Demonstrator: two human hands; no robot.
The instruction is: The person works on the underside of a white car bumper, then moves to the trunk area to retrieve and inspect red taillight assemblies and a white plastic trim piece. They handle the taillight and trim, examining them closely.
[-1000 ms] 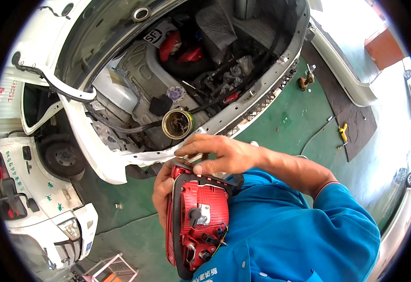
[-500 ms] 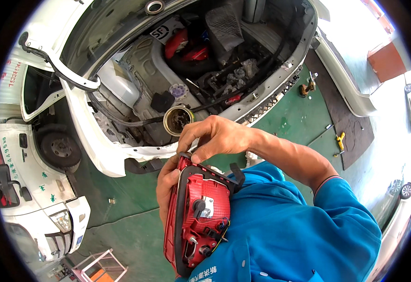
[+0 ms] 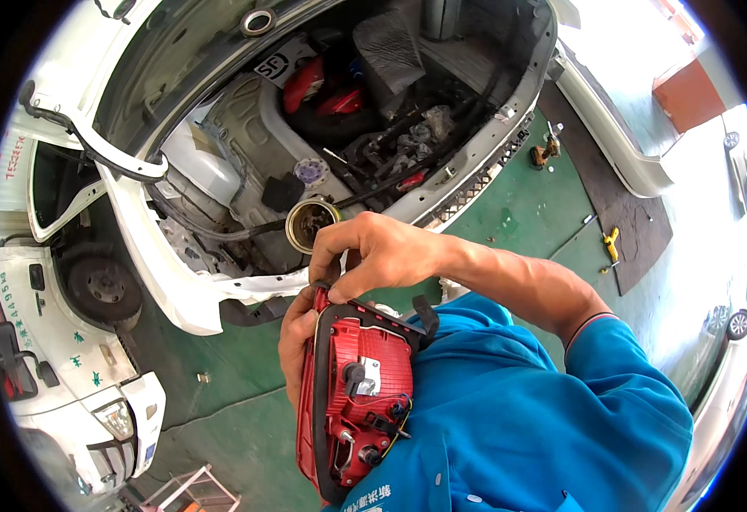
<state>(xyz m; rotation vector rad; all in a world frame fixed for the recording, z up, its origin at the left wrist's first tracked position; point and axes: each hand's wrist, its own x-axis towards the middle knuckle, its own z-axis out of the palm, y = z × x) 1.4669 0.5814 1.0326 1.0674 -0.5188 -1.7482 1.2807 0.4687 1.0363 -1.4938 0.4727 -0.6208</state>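
A red tail-light assembly (image 3: 352, 401) is held upright against the blue-clad chest, its wired back side shown; its left edge is cupped by the left hand (image 3: 296, 341); its top edge is clamped by the curled fingers of the right hand (image 3: 373, 256); beyond it, a stripped white car body (image 3: 160, 282) is seen on the green floor (image 3: 220, 401).

Glossy red plastic tail lamp (image 3: 352, 401) (matt black rim), smooth white painted car body (image 3: 168, 290), blue cloth sleeve (image 3: 612, 384)
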